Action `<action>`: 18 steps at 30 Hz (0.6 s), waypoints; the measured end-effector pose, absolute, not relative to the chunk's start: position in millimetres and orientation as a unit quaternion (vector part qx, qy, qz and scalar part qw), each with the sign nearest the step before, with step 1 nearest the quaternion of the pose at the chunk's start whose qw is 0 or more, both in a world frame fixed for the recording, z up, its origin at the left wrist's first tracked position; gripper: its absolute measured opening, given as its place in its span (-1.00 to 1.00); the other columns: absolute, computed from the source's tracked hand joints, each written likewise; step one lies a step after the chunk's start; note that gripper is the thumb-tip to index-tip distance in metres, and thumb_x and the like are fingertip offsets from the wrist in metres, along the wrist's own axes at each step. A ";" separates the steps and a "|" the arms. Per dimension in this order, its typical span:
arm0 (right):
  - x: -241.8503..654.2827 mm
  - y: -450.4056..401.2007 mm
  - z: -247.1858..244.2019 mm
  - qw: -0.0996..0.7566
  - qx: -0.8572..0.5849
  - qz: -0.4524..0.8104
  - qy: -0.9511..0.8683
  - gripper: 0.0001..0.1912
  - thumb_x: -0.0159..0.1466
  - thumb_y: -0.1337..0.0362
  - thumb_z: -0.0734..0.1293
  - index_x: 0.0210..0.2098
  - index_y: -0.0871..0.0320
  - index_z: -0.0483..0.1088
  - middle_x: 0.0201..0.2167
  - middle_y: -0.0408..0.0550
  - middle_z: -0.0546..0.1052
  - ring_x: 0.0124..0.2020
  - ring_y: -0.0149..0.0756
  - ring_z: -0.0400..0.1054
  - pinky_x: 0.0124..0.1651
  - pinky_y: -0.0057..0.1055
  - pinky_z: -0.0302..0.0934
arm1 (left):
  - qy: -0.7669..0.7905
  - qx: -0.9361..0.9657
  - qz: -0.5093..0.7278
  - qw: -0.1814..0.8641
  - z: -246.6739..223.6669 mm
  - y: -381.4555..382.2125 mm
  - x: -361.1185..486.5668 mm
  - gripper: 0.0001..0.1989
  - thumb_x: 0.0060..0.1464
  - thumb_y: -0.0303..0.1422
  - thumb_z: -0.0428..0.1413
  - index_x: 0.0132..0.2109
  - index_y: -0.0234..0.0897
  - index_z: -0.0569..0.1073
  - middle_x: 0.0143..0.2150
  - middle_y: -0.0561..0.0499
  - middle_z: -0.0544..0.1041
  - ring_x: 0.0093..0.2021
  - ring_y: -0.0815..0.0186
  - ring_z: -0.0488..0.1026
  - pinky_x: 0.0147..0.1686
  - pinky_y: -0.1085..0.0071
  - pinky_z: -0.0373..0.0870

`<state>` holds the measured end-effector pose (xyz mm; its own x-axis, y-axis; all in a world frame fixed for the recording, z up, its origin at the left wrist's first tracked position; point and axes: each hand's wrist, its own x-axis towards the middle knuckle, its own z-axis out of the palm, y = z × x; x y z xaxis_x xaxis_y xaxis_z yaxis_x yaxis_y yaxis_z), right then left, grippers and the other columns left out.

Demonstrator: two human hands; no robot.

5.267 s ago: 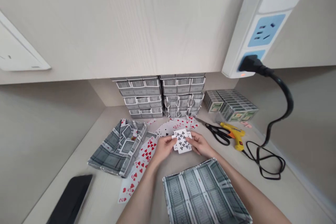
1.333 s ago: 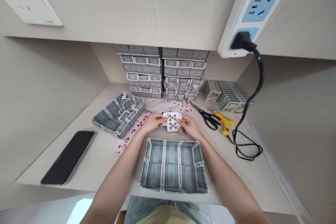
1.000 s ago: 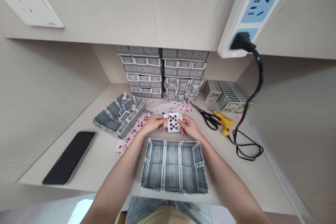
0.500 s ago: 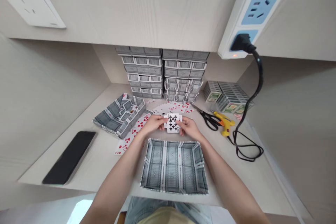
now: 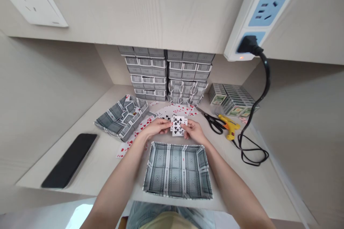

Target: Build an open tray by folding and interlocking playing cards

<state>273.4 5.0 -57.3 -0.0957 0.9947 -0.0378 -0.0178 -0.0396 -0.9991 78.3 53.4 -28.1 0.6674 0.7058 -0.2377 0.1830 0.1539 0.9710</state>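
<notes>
Between my two hands is a small bunch of playing cards (image 5: 177,128), a ten of clubs facing up on top with other cards' edges showing behind it. My left hand (image 5: 159,126) pinches the left edge of the bunch. On its right side, my right hand (image 5: 194,130) grips the cards with the thumb over the front. Just below the hands stands an open box made of grey-backed cards (image 5: 176,171). Red-suit cards (image 5: 137,134) lie fanned at the left, and more face-up cards (image 5: 182,109) are spread behind my hands.
A second card box (image 5: 111,120) with loose cards inside stands left, above a black phone (image 5: 70,160). Stacked card boxes (image 5: 146,71) fill the back. At right lie scissors (image 5: 215,123), a yellow glue gun (image 5: 230,126) with its black cord (image 5: 255,154), and wrapped card packs (image 5: 233,98).
The cards have shifted slightly to the right, and my left hand's fingers now sit at their left edge. Otherwise the desk looks the same.
</notes>
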 end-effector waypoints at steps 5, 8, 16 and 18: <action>271.0 5.3 -63.1 0.468 -0.488 0.533 -0.509 -0.67 0.00 0.07 0.34 -0.39 0.19 0.25 -0.84 -0.28 0.35 -0.86 -0.46 0.15 -0.80 -0.56 0.04 | 0.405 0.624 0.221 0.631 -33.6 51.3 89.7 -0.57 -0.23 -0.05 0.13 -0.41 -0.41 0.43 -0.68 0.16 0.24 -0.66 0.53 0.09 -0.65 0.57 -0.04; 269.8 4.9 -64.4 0.463 -0.491 0.535 -0.509 -0.67 0.01 0.07 0.33 -0.38 0.18 0.25 -0.84 -0.28 0.34 -0.86 -0.46 0.16 -0.80 -0.56 0.04 | 0.426 0.635 0.230 0.603 -34.9 49.8 92.8 -0.58 -0.26 -0.05 0.14 -0.44 -0.40 0.44 -0.71 0.18 0.22 -0.68 0.54 0.08 -0.65 0.56 -0.03; 268.9 3.1 -61.7 0.473 -0.486 0.531 -0.507 -0.71 0.01 0.09 0.33 -0.45 0.17 0.24 -0.85 -0.29 0.32 -0.86 -0.49 0.13 -0.81 -0.57 0.00 | 0.484 0.595 0.246 0.592 -33.7 46.4 94.8 -0.64 -0.36 -0.11 0.21 -0.57 -0.38 0.43 -0.75 0.16 0.27 -0.70 0.54 0.08 -0.67 0.54 -0.03; 269.2 3.2 -60.3 0.474 -0.488 0.528 -0.509 -0.71 0.01 0.09 0.33 -0.47 0.17 0.23 -0.84 -0.30 0.30 -0.86 -0.49 0.13 -0.81 -0.58 -0.03 | 0.481 0.584 0.246 0.606 -32.8 45.6 95.0 -0.65 -0.38 -0.13 0.23 -0.57 -0.38 0.44 -0.74 0.14 0.30 -0.69 0.53 0.10 -0.66 0.54 -0.01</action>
